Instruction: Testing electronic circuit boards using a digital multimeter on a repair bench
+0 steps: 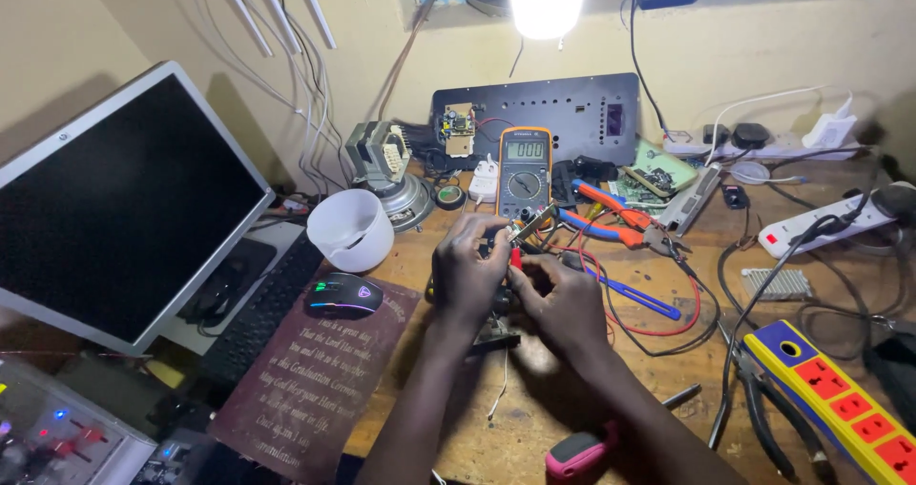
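Note:
Over the middle of the wooden bench [534,418], my left hand [469,273] holds a small circuit board [530,225] up at its far edge. My right hand [563,299] pinches a red multimeter probe [516,256] against that board. Just behind stands an orange-edged digital multimeter [524,171], its grey screen lit. A red lead [658,328] loops from my hands across the bench to the right. What lies under my palms is hidden.
A dark monitor [119,204] and keyboard [258,315] fill the left, with a lit mouse [343,295] and white cup [351,229]. Orange pliers [620,223], a blue tool [639,299], a yellow power strip [840,399], black pliers [763,418] and a pink-handled tool [577,454] lie around.

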